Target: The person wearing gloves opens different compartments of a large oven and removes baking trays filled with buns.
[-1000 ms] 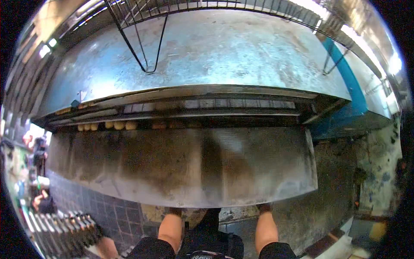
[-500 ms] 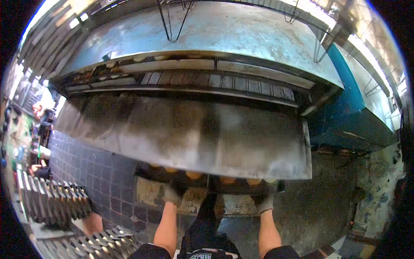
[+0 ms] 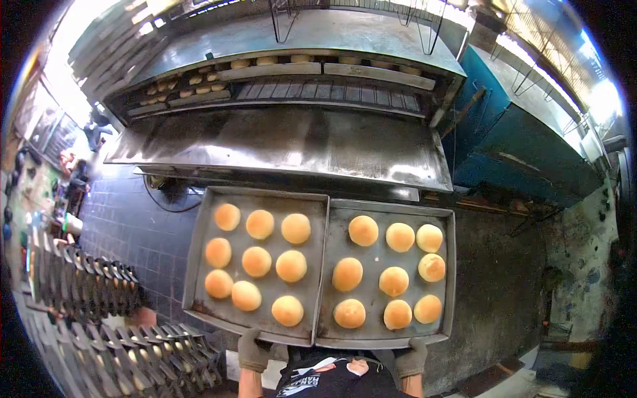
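Two metal baking trays, the left tray [image 3: 277, 204] and the right tray [image 3: 371, 298], lie side by side in front of me, their inner rims meeting. Each carries several round golden buns [image 3: 256, 262], spaced apart in rough rows. My left hand [image 3: 252, 351], in a grey glove, grips the near edge of the left tray. On the near edge of the right tray, toward its outer corner, my gloved right hand [image 3: 413, 359] is closed in the same way. The fingers of both hands are partly hidden by the tray rims.
Beyond the trays stands a wide oven with its metal door [image 3: 285, 142] folded down; more bread trays [image 3: 269, 68] sit inside. Racks [image 3: 139, 358] of bread stand at the left. A blue cabinet [image 3: 491, 126] is on the right. People [image 3: 76, 176] are in the far left background.
Both trays, mostly hidden under the oven door half a second ago, are now out in full view, closer to my body. My hands have drawn back with them, and the view has shifted.
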### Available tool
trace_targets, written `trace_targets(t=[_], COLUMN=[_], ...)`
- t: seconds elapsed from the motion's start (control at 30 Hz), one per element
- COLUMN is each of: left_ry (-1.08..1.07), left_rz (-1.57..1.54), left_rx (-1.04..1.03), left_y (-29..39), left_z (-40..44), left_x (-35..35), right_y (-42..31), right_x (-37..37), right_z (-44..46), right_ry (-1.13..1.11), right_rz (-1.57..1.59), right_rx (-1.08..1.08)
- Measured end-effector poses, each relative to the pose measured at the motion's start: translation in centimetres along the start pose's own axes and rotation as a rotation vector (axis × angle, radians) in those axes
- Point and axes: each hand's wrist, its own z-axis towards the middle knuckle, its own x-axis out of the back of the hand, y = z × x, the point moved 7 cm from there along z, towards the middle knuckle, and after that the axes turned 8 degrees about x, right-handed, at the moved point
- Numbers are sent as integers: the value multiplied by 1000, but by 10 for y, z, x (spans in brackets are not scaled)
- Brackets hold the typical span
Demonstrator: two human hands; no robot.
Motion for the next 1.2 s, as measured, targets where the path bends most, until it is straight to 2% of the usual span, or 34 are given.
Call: trace_targets(t=[0.07,0.1,0.2,0.23,0.3,0.37,0.43,0.53,0.63,0.7,0.8,0.9,0.93,1.0,1.03,1.13,1.17,1.2], left_ry=[21,12,7,-1,-68,-135,-73,-148,-154,-151,-85,-76,56,174,104,165,-115,-395], left_rz=[-34,-31,-57,146,263,175,107,44,-5,-9,32,59,212,381,312,219,32,-159], left_rx=[-26,-55,-115,-246,-349,-330,-224,-127,-147,-129,-127,-138,-166,-189,-209,-148,-138,-122], left_y=[11,23,60,83,116,158,188,222,253,265,282,300,311,329,334,335,328,331], left_z=[-24,-32,-15,7,43,67,87,171,206,226,259,288,278,288,302,406,460,498], left_x=[-10,-28,-73,-81,-124,-199,-262,-311,-362,-386,-404,-437,-460,-499,-522,-541,-555,-575], right_y=[-4,-15,-36,-42,-55,-45,-41,-31,-33,-40,-44,-39,-38,-39,-40,-55,-56,-54], right_x=[17,0,-74,-104,-186,-219,-272,-338,-400,-431,-467,-478,-481,-488,-502,-571,-585,-609], right_z=[3,-2,14,24,44,86,118,171,204,223,255,323,352,403,424,466,487,509], right_ry=[-59,-66,-72,-63,-55,-66,-91,-130,-85,-160,-73,-122,-114,-7,-46,-232,-256,-254], right_rz=[-34,-19,11,20,39,69,80,53,128,2,63,31,33,-156,-122,-412,-537,-332], right_rx=[9,27,58,71,57,-10,-3,27,44,90,61,21,26,81,107,306,380,256])
